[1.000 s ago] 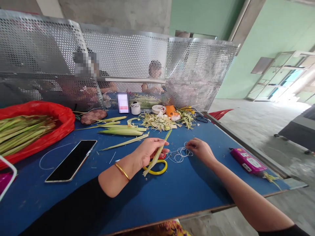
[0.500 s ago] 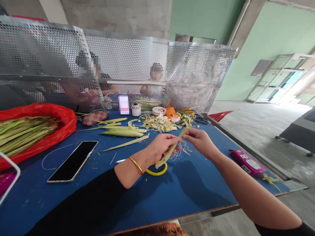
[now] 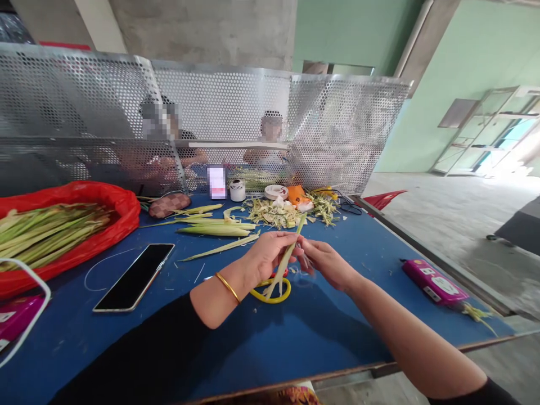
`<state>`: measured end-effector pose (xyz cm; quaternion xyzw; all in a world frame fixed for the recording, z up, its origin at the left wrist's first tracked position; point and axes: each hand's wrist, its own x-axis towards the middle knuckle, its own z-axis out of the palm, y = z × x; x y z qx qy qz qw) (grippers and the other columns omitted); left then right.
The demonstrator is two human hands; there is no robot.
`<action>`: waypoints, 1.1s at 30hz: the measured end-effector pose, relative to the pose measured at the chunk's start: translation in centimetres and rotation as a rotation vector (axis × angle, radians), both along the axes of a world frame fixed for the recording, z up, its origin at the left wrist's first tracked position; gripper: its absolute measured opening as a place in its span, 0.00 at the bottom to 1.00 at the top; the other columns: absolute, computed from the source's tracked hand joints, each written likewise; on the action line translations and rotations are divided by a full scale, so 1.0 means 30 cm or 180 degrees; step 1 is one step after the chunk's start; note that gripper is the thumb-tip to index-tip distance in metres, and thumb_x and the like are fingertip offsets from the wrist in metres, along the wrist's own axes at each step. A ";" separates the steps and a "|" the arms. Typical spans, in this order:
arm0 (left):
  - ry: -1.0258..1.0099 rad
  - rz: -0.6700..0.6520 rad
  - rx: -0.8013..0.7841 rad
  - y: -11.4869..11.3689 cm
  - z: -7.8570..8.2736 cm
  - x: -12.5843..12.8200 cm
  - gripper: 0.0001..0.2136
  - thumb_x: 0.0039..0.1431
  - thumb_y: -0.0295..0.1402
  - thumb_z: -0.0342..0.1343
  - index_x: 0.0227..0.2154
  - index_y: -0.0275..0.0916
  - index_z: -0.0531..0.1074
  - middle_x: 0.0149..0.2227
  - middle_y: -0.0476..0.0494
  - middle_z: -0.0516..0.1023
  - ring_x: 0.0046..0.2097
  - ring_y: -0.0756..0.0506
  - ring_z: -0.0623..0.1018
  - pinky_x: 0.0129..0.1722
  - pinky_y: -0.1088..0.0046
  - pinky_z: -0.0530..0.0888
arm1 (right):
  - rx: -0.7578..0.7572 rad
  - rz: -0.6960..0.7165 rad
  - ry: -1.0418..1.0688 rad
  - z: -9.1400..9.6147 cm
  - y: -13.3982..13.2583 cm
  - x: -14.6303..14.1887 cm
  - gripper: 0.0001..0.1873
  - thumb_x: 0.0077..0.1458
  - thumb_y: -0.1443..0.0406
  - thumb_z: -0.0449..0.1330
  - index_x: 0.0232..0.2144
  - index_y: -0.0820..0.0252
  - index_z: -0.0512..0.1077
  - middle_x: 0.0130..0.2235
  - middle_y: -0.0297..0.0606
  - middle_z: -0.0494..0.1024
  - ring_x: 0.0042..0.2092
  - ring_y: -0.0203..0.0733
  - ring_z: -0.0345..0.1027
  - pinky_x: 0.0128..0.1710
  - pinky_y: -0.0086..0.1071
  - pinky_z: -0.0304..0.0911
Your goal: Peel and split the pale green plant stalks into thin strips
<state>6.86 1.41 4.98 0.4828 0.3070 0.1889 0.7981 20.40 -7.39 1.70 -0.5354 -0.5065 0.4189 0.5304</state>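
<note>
My left hand (image 3: 266, 253) is closed on a long pale green leaf strip (image 3: 285, 259) that stands steeply over the blue table (image 3: 320, 326). My right hand (image 3: 324, 260) meets it from the right, its fingers pinched beside the strip on a thin white thread that I can barely make out. Under both hands lie scissors with a yellow handle (image 3: 274, 292), partly hidden by my left hand.
A black phone (image 3: 135, 277) lies left of my hands. A red bag (image 3: 105, 225) of green leaves fills the far left. More leaf strips (image 3: 213, 229), a heap of trimmings (image 3: 274, 212) and a pink box (image 3: 434, 281) lie around. Two people sit behind the perforated metal screen (image 3: 236, 107).
My right hand left the coil of white thread on the table, rose and came in to my left hand. The leaf strip now stands more upright.
</note>
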 end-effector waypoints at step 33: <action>0.0101 0.1631 -0.0032 0.108 -0.042 -0.291 0.09 0.58 0.22 0.56 0.24 0.30 0.77 0.27 0.40 0.80 0.30 0.50 0.80 0.32 0.79 0.78 | 0.0267 0.0174 -0.4173 -0.012 -0.012 -0.069 0.11 0.57 0.68 0.52 0.41 0.59 0.71 0.41 0.46 0.73 0.44 0.49 0.64 0.44 0.40 0.57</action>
